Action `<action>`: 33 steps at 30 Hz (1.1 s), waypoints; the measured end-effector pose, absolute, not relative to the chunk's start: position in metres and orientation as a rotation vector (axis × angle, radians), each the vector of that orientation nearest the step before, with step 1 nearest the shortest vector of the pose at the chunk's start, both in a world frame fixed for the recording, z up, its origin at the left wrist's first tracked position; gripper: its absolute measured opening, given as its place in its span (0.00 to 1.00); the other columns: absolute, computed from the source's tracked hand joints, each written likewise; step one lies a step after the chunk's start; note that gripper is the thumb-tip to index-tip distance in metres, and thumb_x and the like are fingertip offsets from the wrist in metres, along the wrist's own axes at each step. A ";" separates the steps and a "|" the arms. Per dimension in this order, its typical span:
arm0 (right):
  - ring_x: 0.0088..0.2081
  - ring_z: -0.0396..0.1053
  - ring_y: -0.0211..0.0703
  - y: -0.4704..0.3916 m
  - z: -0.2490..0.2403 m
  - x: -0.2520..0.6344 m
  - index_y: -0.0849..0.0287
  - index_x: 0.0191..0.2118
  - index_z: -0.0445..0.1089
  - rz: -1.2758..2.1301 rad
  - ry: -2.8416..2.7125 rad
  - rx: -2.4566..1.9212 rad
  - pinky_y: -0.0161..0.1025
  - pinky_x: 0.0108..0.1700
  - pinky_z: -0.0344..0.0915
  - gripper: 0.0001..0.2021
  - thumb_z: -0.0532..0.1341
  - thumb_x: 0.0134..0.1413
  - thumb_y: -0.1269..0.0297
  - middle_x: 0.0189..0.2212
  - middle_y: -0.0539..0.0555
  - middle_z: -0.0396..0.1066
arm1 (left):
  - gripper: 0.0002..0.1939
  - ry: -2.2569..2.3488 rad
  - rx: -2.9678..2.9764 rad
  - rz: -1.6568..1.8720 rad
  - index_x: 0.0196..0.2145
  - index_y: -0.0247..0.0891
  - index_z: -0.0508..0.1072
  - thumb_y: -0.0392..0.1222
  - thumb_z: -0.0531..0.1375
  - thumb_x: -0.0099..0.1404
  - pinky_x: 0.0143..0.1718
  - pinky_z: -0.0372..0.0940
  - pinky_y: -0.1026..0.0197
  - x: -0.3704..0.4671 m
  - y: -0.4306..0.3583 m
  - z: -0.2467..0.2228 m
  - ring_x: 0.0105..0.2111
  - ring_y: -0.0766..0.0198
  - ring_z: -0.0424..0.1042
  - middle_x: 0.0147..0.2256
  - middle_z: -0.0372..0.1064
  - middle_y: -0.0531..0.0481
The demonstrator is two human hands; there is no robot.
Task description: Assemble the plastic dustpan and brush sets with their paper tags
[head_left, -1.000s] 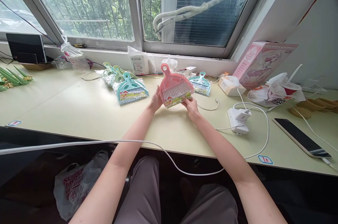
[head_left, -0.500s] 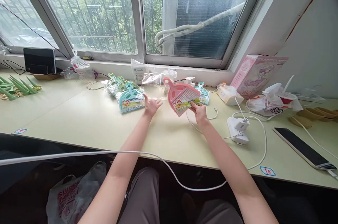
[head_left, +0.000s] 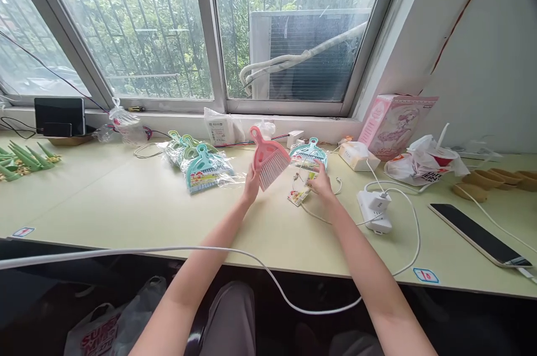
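My left hand [head_left: 250, 183] is closed on the left edge of a pink dustpan and brush set [head_left: 271, 161], held upright above the table with its bristles bare. To the right, my right hand [head_left: 322, 181] grips a printed card label [head_left: 298, 196], which hangs folded or crumpled from its fingers. Behind that hand lies a blue dustpan set [head_left: 310, 150] with its label on. Left of my left hand is a teal dustpan set [head_left: 205, 170] in clear wrap, and green dustpan sets [head_left: 181, 146] lie behind it.
A white power strip [head_left: 375, 211] with cables, a tissue box [head_left: 358, 155], a pink box [head_left: 398, 123] and a phone [head_left: 478, 234] are on the right. A white cable [head_left: 268, 272] crosses in front of the table edge. A tablet [head_left: 59, 116] stands far left.
The label has come off the pink set and is in my right hand. My left hand, open before, has taken the pink set, which has turned. The view has shifted slightly.
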State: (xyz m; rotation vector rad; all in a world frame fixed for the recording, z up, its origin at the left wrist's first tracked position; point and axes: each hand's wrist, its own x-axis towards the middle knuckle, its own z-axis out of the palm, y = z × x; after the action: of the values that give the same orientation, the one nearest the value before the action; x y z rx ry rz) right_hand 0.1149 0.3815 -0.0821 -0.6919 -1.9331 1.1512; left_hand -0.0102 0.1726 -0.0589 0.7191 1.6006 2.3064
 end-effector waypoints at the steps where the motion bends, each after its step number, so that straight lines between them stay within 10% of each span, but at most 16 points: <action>1: 0.57 0.63 0.59 0.380 -0.079 0.117 0.53 0.56 0.66 0.910 -1.978 -0.743 0.58 0.53 0.66 0.33 0.66 0.38 0.75 0.58 0.62 0.64 | 0.21 1.664 0.751 2.331 0.53 0.45 0.70 0.54 0.57 0.66 0.52 0.63 0.55 -0.006 0.171 -0.058 0.55 0.51 0.66 0.50 0.72 0.47; 11: 0.63 0.53 0.58 0.320 -0.065 0.109 0.53 0.50 0.71 0.048 -2.159 -0.411 0.66 0.61 0.46 0.24 0.51 0.53 0.82 0.60 0.62 0.61 | 0.22 2.016 0.908 2.273 0.44 0.44 0.75 0.61 0.53 0.66 0.37 0.61 0.56 0.031 0.172 -0.063 0.34 0.52 0.70 0.34 0.73 0.45; 21: 0.52 0.69 0.47 0.269 -0.056 0.105 0.49 0.65 0.48 0.978 -1.947 -0.039 0.46 0.51 0.69 0.31 0.58 0.59 0.60 0.63 0.62 0.52 | 0.28 2.232 1.532 1.961 0.60 0.44 0.63 0.55 0.57 0.64 0.47 0.64 0.52 0.026 0.158 -0.072 0.50 0.46 0.69 0.55 0.66 0.38; 33: 0.32 0.69 0.39 0.301 -0.036 0.109 0.58 0.31 0.69 1.188 -1.719 -0.105 0.40 0.38 0.73 0.09 0.65 0.46 0.59 0.33 0.52 0.66 | 0.26 2.371 1.887 1.652 0.61 0.43 0.61 0.53 0.50 0.68 0.38 0.67 0.55 0.012 0.155 -0.074 0.37 0.54 0.74 0.43 0.74 0.41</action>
State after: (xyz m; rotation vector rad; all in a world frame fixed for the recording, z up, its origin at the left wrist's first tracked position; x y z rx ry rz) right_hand 0.1088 0.3012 -0.0363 -0.1050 -1.7188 1.1881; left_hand 0.0124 0.1549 -0.0736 1.8874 2.3707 1.6519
